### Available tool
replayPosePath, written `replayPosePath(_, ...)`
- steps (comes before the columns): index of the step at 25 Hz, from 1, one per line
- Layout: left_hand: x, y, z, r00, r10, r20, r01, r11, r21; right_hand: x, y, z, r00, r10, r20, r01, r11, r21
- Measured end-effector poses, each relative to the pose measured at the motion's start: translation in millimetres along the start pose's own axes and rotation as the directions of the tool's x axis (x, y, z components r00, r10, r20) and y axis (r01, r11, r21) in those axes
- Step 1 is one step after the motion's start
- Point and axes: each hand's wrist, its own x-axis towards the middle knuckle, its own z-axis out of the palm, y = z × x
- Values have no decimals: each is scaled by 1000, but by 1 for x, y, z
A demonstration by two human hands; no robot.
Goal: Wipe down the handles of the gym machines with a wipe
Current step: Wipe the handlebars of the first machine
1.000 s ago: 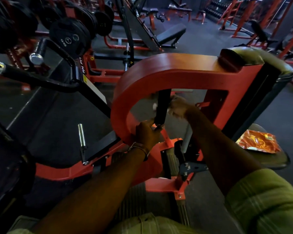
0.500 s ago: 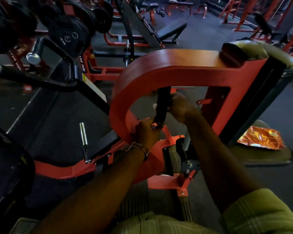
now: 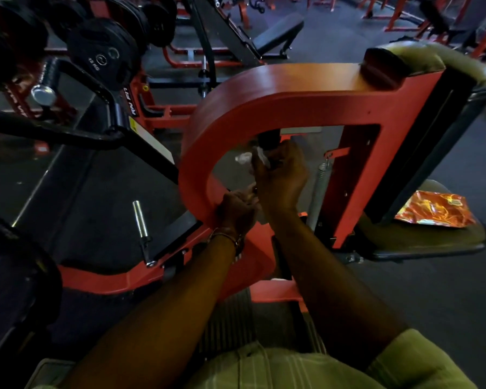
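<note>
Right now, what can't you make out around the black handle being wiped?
- Head view: most of the black handle is hidden behind the right hand.
- The wipe shows only as a blurred white scrap.
- What the left hand grips is hidden by its fingers and the red frame.
- The orange packet print is too small.

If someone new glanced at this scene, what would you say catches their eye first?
The big curved red frame of the machine fills the centre. Inside its opening, the right hand holds a white wipe around the black handle, with the left hand just below. A shiny orange packet lies on the seat pad at right.
</note>
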Motion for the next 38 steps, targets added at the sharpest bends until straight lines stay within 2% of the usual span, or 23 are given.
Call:
replayPosePath(2, 2, 1, 3, 998, -57, -24, 55, 994, -95, -10, 13, 0, 999, 7, 43, -5, 999, -33)
replayPosePath(4, 5, 3, 7, 982, -185, 30, 185, 933, -309, -39, 30, -6, 978, 162, 129, -156, 986, -57)
replayPosePath(5, 5, 5, 7, 974, -220, 55, 225, 907, -357, -48, 34, -9, 966, 210, 148, -200, 977, -78)
replayPosePath(7, 8, 2, 6, 978, -198, 70, 211, 923, -322, -42, 32, -12, 969, 204, 136, -197, 979, -59)
replayPosePath(9, 12, -10, 6, 995, -94, 45, 101, 976, -195, -16, 19, -12, 981, 172, 86, -178, 981, 75)
replayPosePath(10, 13, -14, 8, 997, -80, 20, 82, 988, -133, -5, 12, -11, 983, 167, 71, -176, 972, 155)
replayPosePath(12, 14, -15, 10, 993, -122, -8, 120, 984, -134, -3, 13, -13, 975, 200, 97, -218, 946, 242)
replayPosePath(14, 11, -7, 12, 988, -154, 13, 152, 952, -267, -26, 31, -16, 944, 295, 148, -319, 931, 177)
replayPosePath(16, 8, -2, 11, 983, -182, 0, 172, 930, -324, -47, 45, -16, 899, 393, 194, -416, 904, 98)
replayPosePath(19, 10, -1, 8, 973, -231, -21, 204, 895, -398, -32, 36, -18, 911, 367, 186, -380, 924, 36)
replayPosePath(22, 8, 2, 11, 965, -264, -8, 230, 853, -468, -16, 21, -23, 941, 287, 182, -309, 945, 108)
replayPosePath(24, 9, 1, 12, 955, -296, -12, 251, 829, -500, -29, 38, -25, 922, 322, 213, -344, 936, 73)
replayPosePath(27, 9, -2, 12, 961, -274, 30, 256, 847, -466, -52, 71, -28, 860, 447, 246, -444, 893, -74)
replayPosePath(29, 8, -3, 11, 971, -231, 52, 231, 874, -427, -46, 73, -30, 858, 439, 267, -433, 898, -82)
replayPosePath(33, 9, -3, 13, 971, -237, -32, 201, 880, -430, -31, 48, -27, 926, 280, 255, -308, 948, 80)
replayPosePath(35, 9, -1, 14, 972, -234, -24, 201, 880, -430, -33, 46, -20, 941, 239, 239, -283, 944, 168)
replayPosePath(37, 8, 0, 14, 977, -211, -20, 185, 895, -405, -41, 56, -11, 887, 347, 304, -426, 869, 251)
replayPosePath(38, 8, -1, 13, 978, -206, -27, 178, 898, -403, -41, 59, -10, 826, 426, 368, -537, 794, 286)
